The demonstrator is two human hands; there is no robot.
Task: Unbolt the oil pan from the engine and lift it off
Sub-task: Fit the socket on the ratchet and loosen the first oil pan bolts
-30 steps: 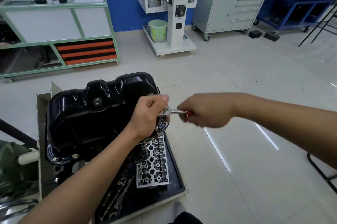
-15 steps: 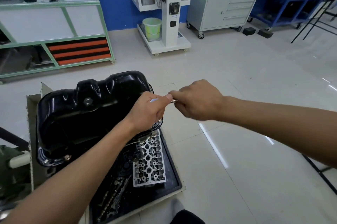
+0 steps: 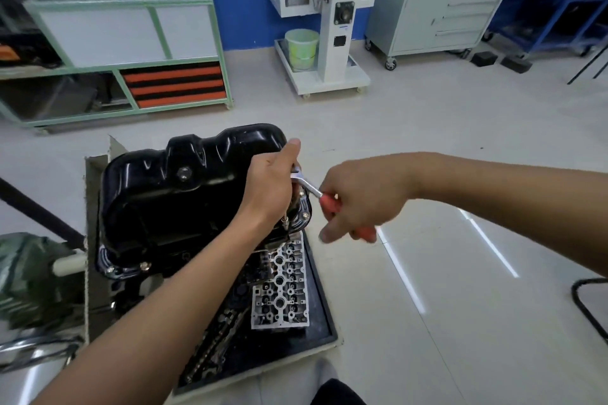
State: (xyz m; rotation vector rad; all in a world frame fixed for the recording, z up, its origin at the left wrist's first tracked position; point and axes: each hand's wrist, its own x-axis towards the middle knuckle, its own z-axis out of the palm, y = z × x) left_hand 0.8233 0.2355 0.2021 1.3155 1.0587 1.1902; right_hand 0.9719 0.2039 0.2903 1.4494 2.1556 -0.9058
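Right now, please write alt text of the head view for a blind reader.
Two hands work a ratchet at the rim of a black oil pan: the left hand holds its head, the right hand grips its red handle. A cylinder head lies in a tray below.

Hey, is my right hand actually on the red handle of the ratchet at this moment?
Touching. The head view shows the right hand curled round the red handle, with red showing both above and below the fingers.
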